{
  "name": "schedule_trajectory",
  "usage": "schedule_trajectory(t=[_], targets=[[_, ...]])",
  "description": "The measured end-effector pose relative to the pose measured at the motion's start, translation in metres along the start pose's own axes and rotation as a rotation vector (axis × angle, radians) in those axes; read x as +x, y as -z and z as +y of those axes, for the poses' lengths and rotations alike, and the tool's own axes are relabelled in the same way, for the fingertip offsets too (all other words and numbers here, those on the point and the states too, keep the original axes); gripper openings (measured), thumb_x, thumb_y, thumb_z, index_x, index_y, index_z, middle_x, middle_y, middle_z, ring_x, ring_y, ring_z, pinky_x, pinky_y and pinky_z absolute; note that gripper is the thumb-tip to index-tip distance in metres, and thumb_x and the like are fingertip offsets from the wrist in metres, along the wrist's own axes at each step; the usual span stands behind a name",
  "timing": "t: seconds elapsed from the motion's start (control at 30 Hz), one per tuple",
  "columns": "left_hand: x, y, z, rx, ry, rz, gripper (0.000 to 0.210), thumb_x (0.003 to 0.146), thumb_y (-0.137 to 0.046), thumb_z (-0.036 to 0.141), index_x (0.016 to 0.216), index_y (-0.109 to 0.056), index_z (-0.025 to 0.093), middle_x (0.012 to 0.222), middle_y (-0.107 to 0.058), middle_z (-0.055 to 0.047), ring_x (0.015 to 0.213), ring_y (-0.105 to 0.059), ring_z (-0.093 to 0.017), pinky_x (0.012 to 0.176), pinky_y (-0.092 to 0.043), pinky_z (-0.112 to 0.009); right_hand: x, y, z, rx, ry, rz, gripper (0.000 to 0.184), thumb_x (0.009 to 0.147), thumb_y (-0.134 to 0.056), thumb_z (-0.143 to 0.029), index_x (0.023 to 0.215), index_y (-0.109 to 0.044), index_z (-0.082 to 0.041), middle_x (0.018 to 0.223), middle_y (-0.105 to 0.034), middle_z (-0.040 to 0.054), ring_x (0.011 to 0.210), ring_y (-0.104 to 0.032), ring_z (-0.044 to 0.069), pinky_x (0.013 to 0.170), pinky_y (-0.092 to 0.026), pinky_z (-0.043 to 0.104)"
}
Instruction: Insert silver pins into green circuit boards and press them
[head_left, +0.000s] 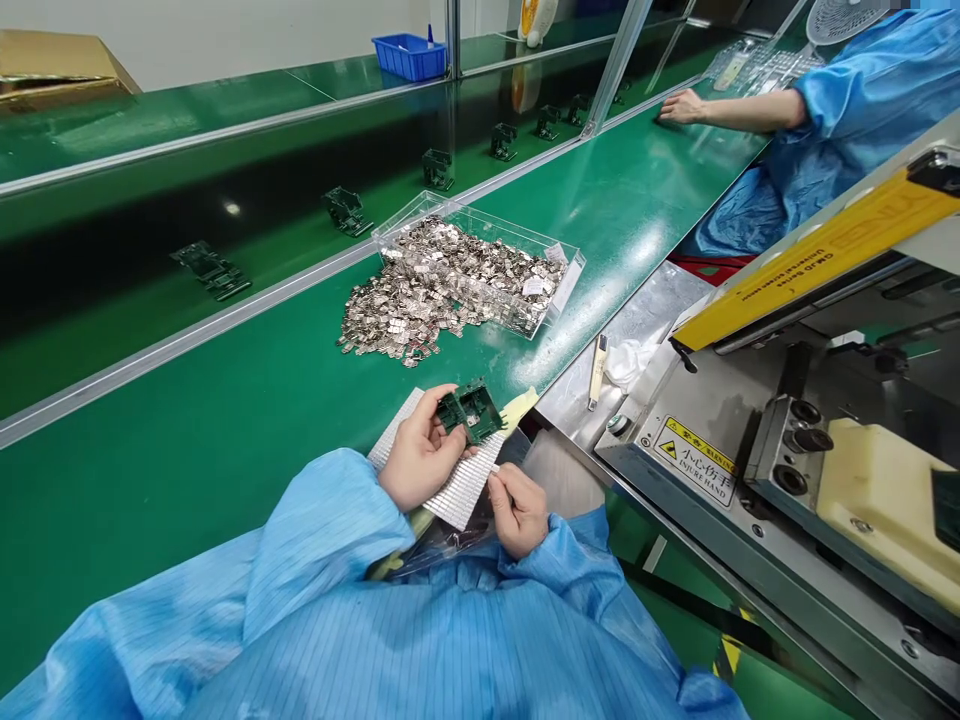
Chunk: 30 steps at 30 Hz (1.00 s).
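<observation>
My left hand (426, 450) grips a dark green circuit-board part (471, 412), box-shaped with raised walls and small prongs on its right side. Beneath that hand lies a whitish ribbed sheet (456, 497), slanting over the table edge. At the sheet's right edge, my right hand (519, 508) has thumb and forefinger pinched together; what they hold is too small to make out. A pale yellow strip (519, 408) sticks out behind the green part. Just beyond my hands, many small silvery metal pieces (397, 315) are heaped against and inside a clear plastic tray (561, 290).
Several green board parts (211, 270) stand in a row on the dark belt (97, 310) behind a metal rail. To my right is a machine (697, 460) with a hand-injury warning label, beside a cutter knife (598, 372). A co-worker's hand (682, 107) rests on the far table.
</observation>
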<state>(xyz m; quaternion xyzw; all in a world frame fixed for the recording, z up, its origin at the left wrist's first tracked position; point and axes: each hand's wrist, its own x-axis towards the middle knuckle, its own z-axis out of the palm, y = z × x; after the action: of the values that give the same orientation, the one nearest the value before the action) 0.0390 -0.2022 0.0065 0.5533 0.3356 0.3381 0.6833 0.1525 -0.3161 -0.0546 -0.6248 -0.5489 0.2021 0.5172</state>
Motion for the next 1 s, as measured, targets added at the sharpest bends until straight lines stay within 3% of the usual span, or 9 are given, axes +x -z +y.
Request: schedule_trajectory(t=[0.2, 0.37, 0.5, 0.63, 0.8, 0.9, 1.0], targets=[[0.0, 0.0, 0.002, -0.005, 0.021, -0.009, 0.047, 0.078, -0.067, 0.028, 0.116, -0.042, 0.018, 0.087, -0.06, -0.001, 0.067, -0.063, -0.011, 0.06, -0.057, -0.021, 0.003, 0.007, 0.012, -0.128, -0.121, -0.184, 0.031, 0.088, -0.046, -0.025, 0.059, -0.056, -0.02, 0.053, -0.057, 0.0008, 0.05, -0.053, 0.014, 0.049, -0.037, 0.024], [0.0, 0.0, 0.006, -0.087, 0.021, -0.015, 0.05, 0.076, -0.071, 0.031, 0.115, -0.043, 0.019, 0.088, -0.059, -0.001, 0.069, -0.063, -0.012, 0.061, -0.057, -0.021, 0.007, 0.021, 0.011, -0.229, -0.226, -0.217, 0.027, 0.086, -0.055, -0.028, 0.063, -0.065, -0.02, 0.056, -0.066, 0.0021, 0.051, -0.06, 0.015, 0.049, -0.04, 0.024], [-0.002, 0.001, 0.004, -0.142, 0.006, -0.036, 0.05, 0.078, -0.069, 0.033, 0.117, -0.042, 0.02, 0.089, -0.058, -0.002, 0.069, -0.062, -0.011, 0.063, -0.057, -0.023, 0.012, 0.048, -0.006, -0.221, -0.245, -0.182, 0.025, 0.089, -0.054, -0.034, 0.077, -0.071, -0.02, 0.066, -0.07, 0.004, 0.056, -0.063, 0.018, 0.053, -0.047, 0.027], [-0.005, 0.003, -0.002, -0.151, -0.032, -0.066, 0.049, 0.081, -0.066, 0.034, 0.122, -0.042, 0.021, 0.09, -0.059, -0.003, 0.072, -0.063, -0.014, 0.066, -0.056, -0.026, 0.026, 0.064, -0.033, -0.056, -0.187, -0.002, 0.016, 0.088, -0.06, -0.029, 0.095, -0.073, -0.022, 0.081, -0.07, 0.0042, 0.069, -0.065, 0.018, 0.064, -0.052, 0.029], [-0.008, 0.003, -0.004, -0.12, -0.11, -0.097, 0.041, 0.086, -0.059, 0.03, 0.123, -0.042, 0.021, 0.097, -0.062, -0.005, 0.08, -0.063, -0.015, 0.073, -0.055, -0.026, 0.046, 0.036, -0.051, 0.109, -0.004, 0.22, 0.011, 0.083, -0.066, -0.017, 0.089, -0.073, -0.024, 0.081, -0.063, 0.0035, 0.077, -0.059, 0.017, 0.067, -0.05, 0.029], [-0.009, 0.003, -0.004, -0.118, -0.141, -0.094, 0.037, 0.09, -0.054, 0.028, 0.124, -0.042, 0.022, 0.101, -0.062, -0.006, 0.085, -0.063, -0.015, 0.075, -0.054, -0.025, 0.051, 0.009, -0.052, 0.16, -0.01, 0.332, 0.005, 0.082, -0.066, -0.018, 0.084, -0.069, -0.022, 0.087, -0.058, 0.0043, 0.08, -0.057, 0.017, 0.067, -0.049, 0.028], [-0.01, 0.002, -0.006, -0.122, -0.173, -0.106, 0.035, 0.091, -0.052, 0.026, 0.124, -0.042, 0.022, 0.108, -0.062, -0.007, 0.096, -0.064, -0.016, 0.08, -0.054, -0.026, 0.054, -0.007, -0.055, 0.114, -0.06, 0.371, 0.007, 0.084, -0.065, -0.025, 0.083, -0.067, -0.019, 0.106, -0.056, 0.0098, 0.098, -0.056, 0.021, 0.078, -0.05, 0.034]])
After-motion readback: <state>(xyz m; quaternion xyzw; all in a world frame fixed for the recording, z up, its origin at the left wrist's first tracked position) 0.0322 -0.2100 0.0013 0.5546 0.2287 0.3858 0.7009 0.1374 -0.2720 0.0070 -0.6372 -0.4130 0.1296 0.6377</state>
